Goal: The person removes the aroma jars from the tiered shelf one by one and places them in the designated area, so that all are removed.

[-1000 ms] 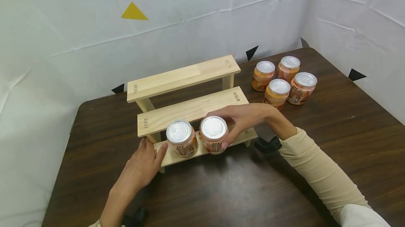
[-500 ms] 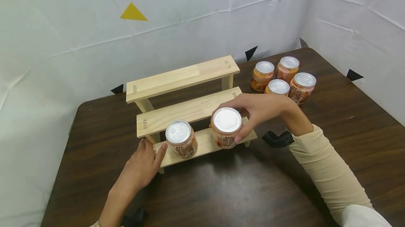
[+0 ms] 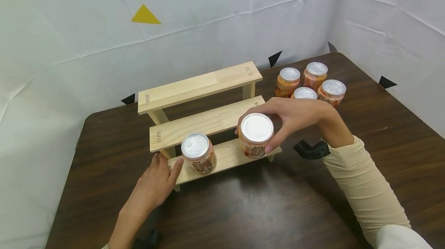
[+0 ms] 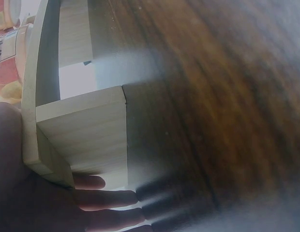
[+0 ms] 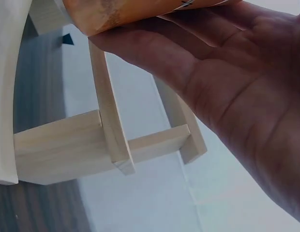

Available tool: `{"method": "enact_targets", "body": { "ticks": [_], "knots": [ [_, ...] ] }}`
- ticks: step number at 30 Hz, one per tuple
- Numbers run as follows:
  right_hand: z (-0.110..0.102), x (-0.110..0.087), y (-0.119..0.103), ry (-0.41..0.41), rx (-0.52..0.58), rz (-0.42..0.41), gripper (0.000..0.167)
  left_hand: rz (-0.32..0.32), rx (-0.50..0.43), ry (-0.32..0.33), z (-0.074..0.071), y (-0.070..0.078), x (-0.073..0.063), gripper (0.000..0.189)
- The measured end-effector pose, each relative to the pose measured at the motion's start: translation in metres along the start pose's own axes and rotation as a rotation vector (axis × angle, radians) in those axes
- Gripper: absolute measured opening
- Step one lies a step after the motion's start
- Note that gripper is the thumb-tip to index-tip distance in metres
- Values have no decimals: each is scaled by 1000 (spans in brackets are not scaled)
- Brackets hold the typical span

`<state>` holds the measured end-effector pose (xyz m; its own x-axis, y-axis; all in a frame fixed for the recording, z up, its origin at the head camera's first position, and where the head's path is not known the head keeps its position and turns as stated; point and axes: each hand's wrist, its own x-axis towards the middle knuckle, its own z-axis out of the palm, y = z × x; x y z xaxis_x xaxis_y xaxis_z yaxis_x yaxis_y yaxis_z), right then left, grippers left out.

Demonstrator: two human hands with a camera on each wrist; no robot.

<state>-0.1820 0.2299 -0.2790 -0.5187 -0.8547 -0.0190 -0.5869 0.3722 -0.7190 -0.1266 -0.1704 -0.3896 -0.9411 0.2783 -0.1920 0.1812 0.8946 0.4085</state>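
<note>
A pale wooden three-tier stand (image 3: pixel 205 117) stands on the dark table. My left hand (image 3: pixel 153 181) grips the left end of its lowest board, thumb on top, fingers (image 4: pixel 111 199) past the end beside the leg. Close to that thumb, an orange can (image 3: pixel 199 152) with a silver lid sits upright on this board. My right hand (image 3: pixel 292 116) holds a second such can (image 3: pixel 256 135) by its sides, upright over the right part of the lowest board. From the right wrist, the held can's underside (image 5: pixel 116 14) appears at the top, apart from the board.
Several more orange cans (image 3: pixel 314 76) stand grouped at the table's back right, some partly hidden by my right hand. White sheeting (image 3: pixel 208 5) rises behind the table (image 3: pixel 243 210) and along its sides. A black wrist mount (image 3: pixel 311 150) hangs under my right wrist.
My right hand has moved the held can right and slightly back along the lowest board, away from the first can, and raised it. My left hand and the stand have stayed put.
</note>
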Motion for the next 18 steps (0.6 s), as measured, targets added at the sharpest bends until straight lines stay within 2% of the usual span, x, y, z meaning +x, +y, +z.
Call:
{"method": "enact_targets", "body": {
  "ticks": [12,18],
  "knots": [
    [-6,-12,2,47,-6,50,67,-4,12,3,1,0,0,84],
    [-15,-29,1,109,-28,40,72,5,-6,1,0,1,1,86]
  ]
}}
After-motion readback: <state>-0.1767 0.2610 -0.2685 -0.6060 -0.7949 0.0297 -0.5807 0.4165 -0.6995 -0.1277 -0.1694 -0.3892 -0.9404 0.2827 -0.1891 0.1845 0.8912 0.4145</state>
